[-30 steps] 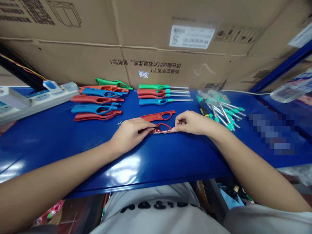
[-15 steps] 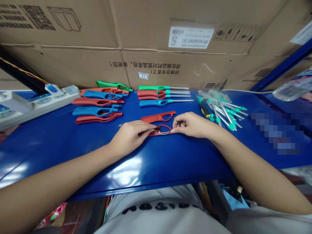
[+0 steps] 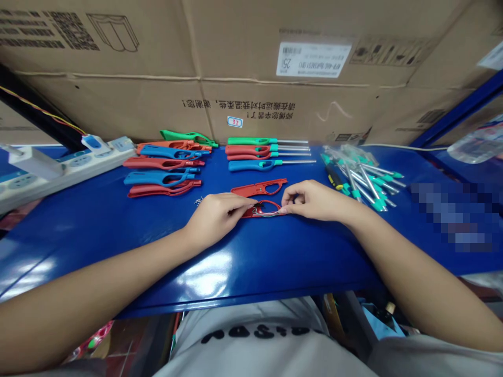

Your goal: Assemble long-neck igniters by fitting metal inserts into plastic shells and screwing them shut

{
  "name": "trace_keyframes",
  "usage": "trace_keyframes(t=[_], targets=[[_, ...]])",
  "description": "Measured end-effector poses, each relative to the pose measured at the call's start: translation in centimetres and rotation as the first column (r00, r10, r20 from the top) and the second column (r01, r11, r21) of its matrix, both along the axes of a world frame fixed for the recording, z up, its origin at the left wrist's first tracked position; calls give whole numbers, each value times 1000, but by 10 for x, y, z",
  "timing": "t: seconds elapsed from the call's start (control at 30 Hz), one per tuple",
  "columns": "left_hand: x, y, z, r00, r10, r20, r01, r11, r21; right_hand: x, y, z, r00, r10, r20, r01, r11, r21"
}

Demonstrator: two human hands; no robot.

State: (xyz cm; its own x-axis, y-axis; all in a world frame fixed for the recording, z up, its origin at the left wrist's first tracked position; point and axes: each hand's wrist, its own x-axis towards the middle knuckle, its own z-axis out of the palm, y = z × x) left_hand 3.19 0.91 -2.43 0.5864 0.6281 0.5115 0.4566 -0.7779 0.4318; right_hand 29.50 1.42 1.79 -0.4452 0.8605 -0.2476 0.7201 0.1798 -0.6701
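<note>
A red lighter shell half (image 3: 271,204) lies on the blue table, its inside facing up, with thin wires (image 3: 268,213) running along its lower side. My left hand (image 3: 220,212) is closed in a pinch over the shell's left part; its fingers hide much of that end, and a small dark piece shows at the fingertips. My right hand (image 3: 306,201) pinches the wires at the shell's right end, thumb against forefinger. Just behind lies the other red shell half (image 3: 259,188). Small metal pins (image 3: 198,201) lie beside my left hand.
Several coloured lighter bodies (image 3: 163,178) are stacked at the left, near a white power strip (image 3: 74,163). Lighters with metal tubes (image 3: 271,153) lie at the back middle. Metal tubes with green ends (image 3: 369,180) and a screwdriver (image 3: 334,177) lie right. A cardboard box (image 3: 236,89) stands behind.
The wires between my hands now bow lower along the shell's front edge. Both hands keep their pinches almost in place; the whole view has shifted slightly.
</note>
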Motion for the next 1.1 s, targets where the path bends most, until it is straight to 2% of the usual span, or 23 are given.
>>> trace_keyframes(t=[0.23,0.43,0.63,0.73,0.97,1.1], targets=[[-1,1,0,992,-32,-125,39,998,51,1,1,-2,1000,9,-8,-9,1000,-11],[-4,-10,12,933,17,-359,15,996,87,1,1,-2,1000,12,-15,-13,1000,-14],[2,-27,17,877,88,-473,14,978,209,2,1,-2,1000,18,3,-18,1000,0],[4,-32,15,866,93,-492,10,979,203,2,1,-2,1000,25,6,-25,1000,2],[1,-32,11,892,113,-437,-64,990,126,6,1,0,999,45,25,-45,999,11],[1,-32,10,895,116,-430,-63,989,134,8,1,0,998,41,42,-42,999,22]])
